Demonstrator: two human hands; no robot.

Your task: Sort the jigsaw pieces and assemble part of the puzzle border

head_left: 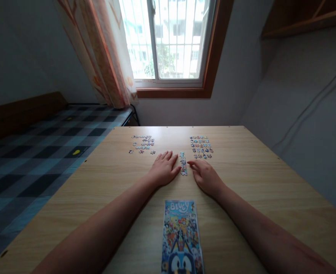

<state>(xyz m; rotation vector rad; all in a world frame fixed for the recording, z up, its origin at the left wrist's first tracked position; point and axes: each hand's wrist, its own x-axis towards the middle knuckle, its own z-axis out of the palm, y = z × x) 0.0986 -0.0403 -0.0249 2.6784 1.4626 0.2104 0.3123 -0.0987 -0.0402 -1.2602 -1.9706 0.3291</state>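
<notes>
A narrow upright strip of joined jigsaw puzzle pieces (183, 164) lies on the wooden table between my hands. Flat on the tabletop, with fingers spread, my left hand (164, 167) rests just left of the strip, its thumb close to the edge. My right hand (204, 175) is to the right, fingers loosely bent and the index fingertip near the strip; nothing shows in it. Beyond the hands, loose puzzle pieces (148, 142) sit in uneven rows at the left, and more loose pieces (201, 145) form several rows at the right.
A colourful Bluey picture sheet (181, 236) lies on the table (122, 228) between my forearms. Left of the table stands a bed with a checked cover (56, 140). A window (173, 42) and a curtain (105, 53) are beyond; a cable (307, 102) hangs at the right wall.
</notes>
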